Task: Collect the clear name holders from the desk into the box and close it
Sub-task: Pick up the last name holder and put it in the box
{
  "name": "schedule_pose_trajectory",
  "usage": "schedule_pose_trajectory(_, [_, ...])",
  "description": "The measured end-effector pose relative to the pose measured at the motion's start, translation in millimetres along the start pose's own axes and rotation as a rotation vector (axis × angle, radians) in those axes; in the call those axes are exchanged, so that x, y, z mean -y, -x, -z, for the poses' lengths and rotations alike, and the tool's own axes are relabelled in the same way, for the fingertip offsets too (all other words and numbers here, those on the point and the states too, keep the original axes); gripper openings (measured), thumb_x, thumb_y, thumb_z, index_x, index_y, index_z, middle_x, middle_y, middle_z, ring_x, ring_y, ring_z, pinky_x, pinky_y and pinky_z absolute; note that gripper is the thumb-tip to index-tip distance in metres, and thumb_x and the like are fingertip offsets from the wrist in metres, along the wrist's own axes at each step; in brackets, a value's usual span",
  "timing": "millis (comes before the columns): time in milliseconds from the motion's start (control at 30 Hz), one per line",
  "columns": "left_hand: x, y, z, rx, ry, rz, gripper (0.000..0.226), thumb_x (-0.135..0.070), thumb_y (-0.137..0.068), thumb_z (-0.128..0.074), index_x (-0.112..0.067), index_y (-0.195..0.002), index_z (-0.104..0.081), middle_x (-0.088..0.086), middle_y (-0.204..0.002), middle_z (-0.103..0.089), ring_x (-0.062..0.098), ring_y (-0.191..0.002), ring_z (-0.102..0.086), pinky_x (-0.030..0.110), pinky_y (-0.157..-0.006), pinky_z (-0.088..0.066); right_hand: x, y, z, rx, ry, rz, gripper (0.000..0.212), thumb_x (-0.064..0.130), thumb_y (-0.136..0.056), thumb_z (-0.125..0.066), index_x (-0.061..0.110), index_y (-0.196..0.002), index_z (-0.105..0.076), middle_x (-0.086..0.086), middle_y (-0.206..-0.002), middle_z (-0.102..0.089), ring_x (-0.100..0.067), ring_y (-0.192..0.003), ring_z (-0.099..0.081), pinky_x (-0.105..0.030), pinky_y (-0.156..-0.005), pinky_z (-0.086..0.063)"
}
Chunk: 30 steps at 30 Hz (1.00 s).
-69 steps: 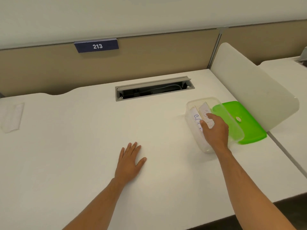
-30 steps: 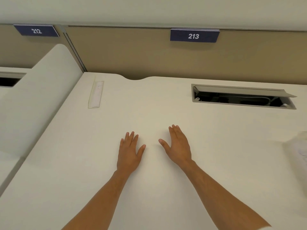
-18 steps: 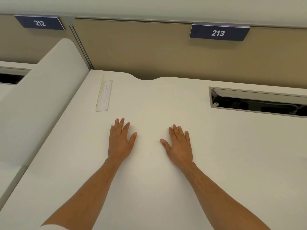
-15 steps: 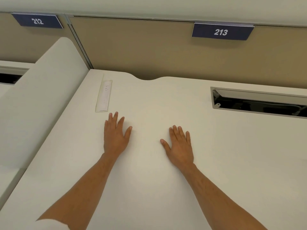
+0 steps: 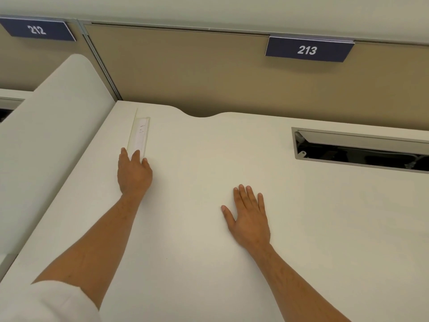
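Note:
A clear name holder (image 5: 139,134) with a white paper slip inside lies flat near the far left corner of the white desk (image 5: 209,252). My left hand (image 5: 133,173) reaches over its near end, and the fingertips touch that end. Whether the fingers grip it is not visible. My right hand (image 5: 249,217) rests flat on the desk's middle, fingers straight, holding nothing. The box is out of view.
A white curved divider panel (image 5: 46,147) stands along the desk's left edge. An open cable slot (image 5: 362,148) is set into the desk at the far right. A beige partition with number plates 212 (image 5: 37,30) and 213 (image 5: 307,49) runs along the back.
My left hand has slid forward and left across the desk until its fingertips reached the name holder's near end. My right hand has stayed flat in the same place.

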State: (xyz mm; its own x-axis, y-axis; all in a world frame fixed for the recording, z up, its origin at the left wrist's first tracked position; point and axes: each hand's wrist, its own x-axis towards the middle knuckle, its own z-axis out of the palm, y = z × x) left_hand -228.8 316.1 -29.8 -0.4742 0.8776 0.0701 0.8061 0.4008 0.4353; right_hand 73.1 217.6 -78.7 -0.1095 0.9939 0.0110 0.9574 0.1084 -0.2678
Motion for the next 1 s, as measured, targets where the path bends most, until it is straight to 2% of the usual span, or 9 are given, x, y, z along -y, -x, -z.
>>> schedule_pose_trajectory(100, [-2,-3,6,-0.004,-0.003,0.052,0.038,-0.016,-0.1,-0.043,0.001,-0.133,-0.051,0.017,-0.151,-0.035,0.042,-0.128,-0.044,0.054,-0.101,-0.041,0,0,0,0.0,-0.005,-0.001,0.077,0.064,-0.096,-0.011,0.015,-0.154,-0.023,0.002,-0.162,-0.016,-0.011,-0.15,-0.002,-0.036,-0.121,0.01])
schedule_pose_trajectory(200, [-1,-3,12,-0.02,-0.019,0.054,0.032,-0.007,-0.096,-0.045,0.005,-0.124,-0.055,0.017,-0.141,-0.046,0.047,-0.111,-0.055,0.053,-0.092,-0.045,0,0,1,0.01,-0.006,0.001,0.077,0.063,-0.095,-0.009,0.015,-0.154,-0.022,0.001,-0.163,-0.016,-0.011,-0.15,-0.002,-0.037,-0.121,0.009])
schedule_pose_trajectory(467, [5,12,20,-0.136,0.086,0.083,0.03,-0.002,-0.096,-0.048,-0.002,-0.121,-0.065,0.018,-0.127,-0.063,0.044,-0.111,-0.059,0.048,-0.095,-0.047,0,1,2,0.049,-0.022,0.001,0.077,0.062,-0.095,-0.008,0.014,-0.155,-0.015,0.002,-0.163,-0.008,-0.01,-0.15,0.005,-0.036,-0.12,0.013])
schedule_pose_trajectory(667, [-5,35,24,-0.214,0.307,0.227,0.024,0.0,-0.093,-0.055,-0.003,-0.11,-0.072,0.02,-0.111,-0.07,0.038,-0.103,-0.065,0.041,-0.093,-0.05,-5,5,10,0.117,-0.13,-0.006,0.074,0.061,-0.098,-0.02,0.014,-0.155,-0.012,0.003,-0.164,-0.006,-0.007,-0.149,0.007,-0.031,-0.117,0.018])
schedule_pose_trajectory(800, [-12,62,21,-0.171,0.472,0.367,0.023,-0.004,-0.089,-0.057,-0.01,-0.102,-0.074,0.013,-0.098,-0.071,0.036,-0.113,-0.055,0.047,-0.097,-0.048,-3,22,17,0.132,-0.237,-0.03,0.077,0.062,-0.097,-0.024,0.013,-0.155,-0.012,0.002,-0.164,-0.006,-0.007,-0.149,0.006,-0.026,-0.115,0.019])
schedule_pose_trajectory(900, [-20,89,19,-0.131,0.699,0.454,0.021,-0.001,-0.084,-0.061,-0.015,-0.093,-0.074,0.007,-0.092,-0.072,0.029,-0.095,-0.068,0.037,-0.083,-0.056,0,39,24,0.099,-0.341,-0.052,0.074,0.06,-0.098,-0.029,0.014,-0.155,-0.014,0.003,-0.164,-0.007,-0.003,-0.148,0.006,-0.022,-0.115,0.017])
schedule_pose_trajectory(1000, [-34,123,19,-0.105,0.912,0.518,0.021,0.001,-0.083,-0.064,-0.018,-0.084,-0.073,0.006,-0.088,-0.074,0.02,-0.078,-0.073,0.025,-0.072,-0.053,1,58,35,0.063,-0.489,-0.1,0.072,0.058,-0.098,-0.035,0.017,-0.155,-0.018,0.007,-0.163,-0.01,0.005,-0.145,0.005,-0.016,-0.114,0.013])
